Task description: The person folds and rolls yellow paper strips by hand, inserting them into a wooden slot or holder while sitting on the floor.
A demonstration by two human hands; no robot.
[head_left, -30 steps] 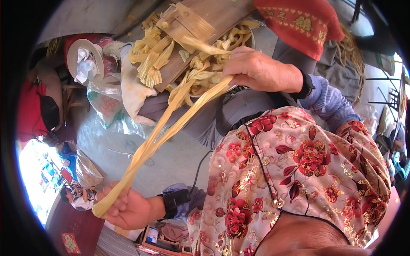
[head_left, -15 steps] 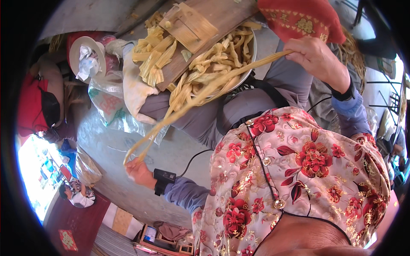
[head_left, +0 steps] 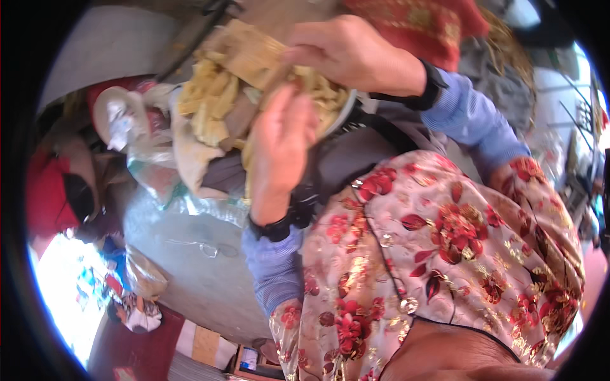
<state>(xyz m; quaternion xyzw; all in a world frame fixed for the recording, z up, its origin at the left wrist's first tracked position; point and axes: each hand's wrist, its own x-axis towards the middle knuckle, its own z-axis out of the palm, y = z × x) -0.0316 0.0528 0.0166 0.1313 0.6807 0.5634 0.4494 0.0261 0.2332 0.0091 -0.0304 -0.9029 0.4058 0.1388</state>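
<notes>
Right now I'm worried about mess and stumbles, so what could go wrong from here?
The heaped yellow strips might slide off if the left hand, close by, knocks them. The right hand, near the basin, could jolt it and spill strips. The loose plastic bag might trip someone.

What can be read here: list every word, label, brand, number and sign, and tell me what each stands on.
No text can be read; everything that might be writing is blurred or too small:
Red cloth: gold marks, too blurred.
Plastic bag: green patches, too blurred to tell if they are print.
Dark red table: a bright red patch at the picture's lower edge, too blurred.
</notes>
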